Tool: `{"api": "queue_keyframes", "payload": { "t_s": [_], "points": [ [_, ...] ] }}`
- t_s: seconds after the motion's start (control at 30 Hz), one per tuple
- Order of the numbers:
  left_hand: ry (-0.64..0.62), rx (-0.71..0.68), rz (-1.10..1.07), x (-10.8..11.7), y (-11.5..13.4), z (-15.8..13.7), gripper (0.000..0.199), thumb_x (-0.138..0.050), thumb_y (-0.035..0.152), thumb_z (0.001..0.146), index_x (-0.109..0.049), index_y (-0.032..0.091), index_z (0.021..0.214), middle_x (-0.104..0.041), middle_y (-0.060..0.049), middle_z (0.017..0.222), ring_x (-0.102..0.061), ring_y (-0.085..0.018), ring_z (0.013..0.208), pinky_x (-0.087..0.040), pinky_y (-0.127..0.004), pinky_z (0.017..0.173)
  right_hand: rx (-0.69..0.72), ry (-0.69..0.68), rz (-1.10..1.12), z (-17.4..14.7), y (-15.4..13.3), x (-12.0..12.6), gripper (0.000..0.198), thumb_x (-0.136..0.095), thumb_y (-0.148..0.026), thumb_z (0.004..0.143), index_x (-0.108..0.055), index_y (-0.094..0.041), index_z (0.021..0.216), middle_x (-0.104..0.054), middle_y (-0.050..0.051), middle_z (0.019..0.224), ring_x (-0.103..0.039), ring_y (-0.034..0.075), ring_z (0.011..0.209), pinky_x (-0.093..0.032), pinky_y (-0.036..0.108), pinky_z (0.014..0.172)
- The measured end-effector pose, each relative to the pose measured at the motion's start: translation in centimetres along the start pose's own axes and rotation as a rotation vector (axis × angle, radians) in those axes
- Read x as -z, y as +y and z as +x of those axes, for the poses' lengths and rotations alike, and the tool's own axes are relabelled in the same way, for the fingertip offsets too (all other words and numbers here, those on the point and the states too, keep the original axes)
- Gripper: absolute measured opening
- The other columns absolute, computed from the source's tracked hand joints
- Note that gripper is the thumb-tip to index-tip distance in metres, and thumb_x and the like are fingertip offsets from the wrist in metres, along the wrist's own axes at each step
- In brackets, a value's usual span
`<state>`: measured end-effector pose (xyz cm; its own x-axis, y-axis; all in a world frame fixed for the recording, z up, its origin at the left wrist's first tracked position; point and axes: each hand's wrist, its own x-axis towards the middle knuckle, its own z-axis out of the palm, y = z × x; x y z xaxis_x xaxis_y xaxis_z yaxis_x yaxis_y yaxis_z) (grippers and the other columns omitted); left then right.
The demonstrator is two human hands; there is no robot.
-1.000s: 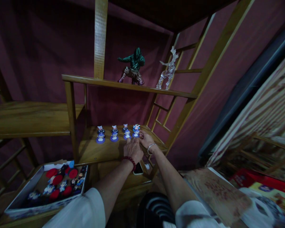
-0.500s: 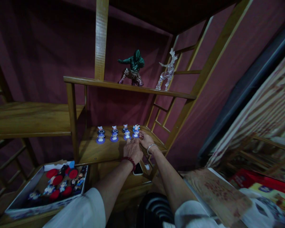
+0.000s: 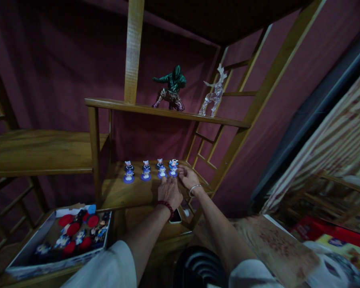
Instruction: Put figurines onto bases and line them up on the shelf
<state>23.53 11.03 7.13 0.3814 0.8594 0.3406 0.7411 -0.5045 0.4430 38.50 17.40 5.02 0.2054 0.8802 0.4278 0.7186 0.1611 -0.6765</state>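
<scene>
Several small figurines stand in two rows on the wooden shelf (image 3: 117,194). The front row has purple round bases, among them a far-left figurine (image 3: 129,176), a third figurine (image 3: 162,172) and a far-right figurine (image 3: 173,171). Dark figurines with light heads make up the back row, plus a blue and white figurine (image 3: 173,163) at its right end. My left hand (image 3: 170,193), back upward, reaches just before the two right front figurines with fingers extended; its fingertips are partly hidden. My right hand (image 3: 188,178) is beside the far-right figurine, fingers slightly bent and apart, holding nothing visible.
Above, a board (image 3: 168,112) bears a green crouching figure (image 3: 172,88) and a clear deer (image 3: 213,92). A box (image 3: 60,240) of red-based figurines sits lower left. A phone (image 3: 176,217) lies below my left wrist; a black ribbed object (image 3: 199,266) is near my body.
My right hand has drawn slightly right, away from the far-right front figurine. My left hand has pulled back a little toward me. The camera view has shifted slightly.
</scene>
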Motion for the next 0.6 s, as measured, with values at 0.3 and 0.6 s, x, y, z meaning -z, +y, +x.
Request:
{"api": "queue_keyframes", "payload": {
  "t_s": [0.3, 0.6],
  "points": [
    [0.009, -0.03, -0.02, 0.0, -0.2, 0.0, 0.027, -0.044, 0.012, 0.067, -0.052, 0.015, 0.092, -0.056, -0.008, 0.098, -0.043, -0.021, 0.096, -0.036, -0.029, 0.081, 0.138, 0.055, -0.087, 3.3, -4.1, 1.6, 0.03, -0.05, -0.019, 0.07, -0.056, -0.021, 0.099, -0.064, 0.002, 0.09, -0.059, 0.012, 0.077, -0.048, 0.026, 0.075],
    [0.04, -0.081, 0.049, -0.9, -0.5, 0.6, 0.023, -0.04, 0.015, 0.072, -0.052, 0.011, 0.092, -0.056, -0.01, 0.094, -0.045, -0.021, 0.096, -0.031, -0.031, 0.088, 0.254, -0.222, -0.528, 6.9, -8.0, -0.4, 0.038, -0.062, -0.025, 0.064, -0.059, -0.028, 0.102, -0.062, 0.001, 0.099, -0.055, 0.019, 0.092, -0.042, 0.029, 0.082]
  ]
}}
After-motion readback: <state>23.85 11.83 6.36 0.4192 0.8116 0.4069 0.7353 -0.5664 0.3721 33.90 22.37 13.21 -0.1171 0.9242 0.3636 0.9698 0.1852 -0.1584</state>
